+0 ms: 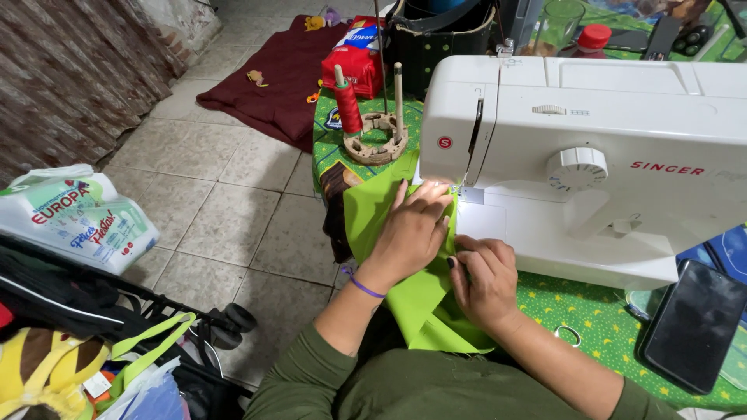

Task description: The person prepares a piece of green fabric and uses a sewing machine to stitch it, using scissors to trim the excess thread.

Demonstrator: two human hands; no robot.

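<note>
Cloth (416, 299), bright green, lies across the bed of a white sewing machine (591, 155) on a desk (599, 319) with a green patterned cover. It runs from under the needle area, over the desk edge and down toward the person's lap, so its long axis goes from the machine back to the body, with the far end pointing at the needle. A fold or seam edge seems to follow that same line, though the hands hide most of it.

The left hand (412, 229) rests flat on the cloth, fingers spread and reaching to just beside the presser foot; its grip is open, pressing and not pinching. The right hand (482, 280) sits nearer the body, fingers curled shut on a fold of the cloth at the front edge of the machine bed.

To feed well here, I judge the flat hand should steer lightly and keep its fingertips clear of the needle, while the pinching hand holds the fold even so the edge stays parallel to the foot. Pulling hard would likely skew the seam.

A red spool (348, 105) stands on a wooden stand (377, 144) left of the machine. A dark phone (692, 323) lies at the desk's right edge. A maroon cloth (272, 85) is spread on the tiled floor (226, 218).
</note>
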